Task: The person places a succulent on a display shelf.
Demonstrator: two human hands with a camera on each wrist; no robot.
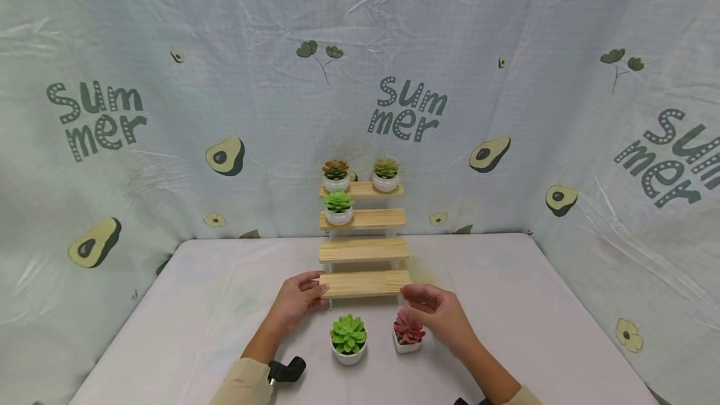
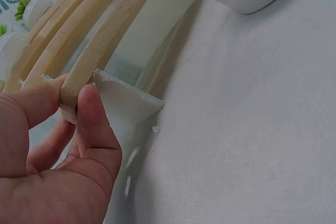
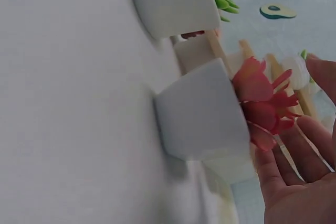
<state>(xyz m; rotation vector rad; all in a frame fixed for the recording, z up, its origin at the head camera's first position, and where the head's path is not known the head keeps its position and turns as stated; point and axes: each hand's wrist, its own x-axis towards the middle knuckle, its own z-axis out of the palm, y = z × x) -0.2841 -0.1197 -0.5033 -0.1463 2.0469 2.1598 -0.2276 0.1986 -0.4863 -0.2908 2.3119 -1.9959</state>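
A stepped wooden shelf (image 1: 364, 284) with pale boards and clear supports stands at the table's back. My left hand (image 1: 300, 299) pinches the left end of its lowest board (image 2: 102, 40) between thumb and fingers. My right hand (image 1: 441, 317) hovers by the right end of that board, over a red succulent (image 1: 408, 327) in a white square pot (image 3: 202, 116). In the right wrist view its fingers are spread beside the red leaves, with a gap between thumb and fingers; whether they touch the board cannot be told.
A bright green succulent (image 1: 348, 334) in a white pot stands in front of the shelf. The top board carries a reddish succulent (image 1: 335, 170) and a yellow-green one (image 1: 385, 169). Another green succulent (image 1: 339, 202) sits on the board below. A printed curtain (image 1: 270, 111) hangs behind the table.
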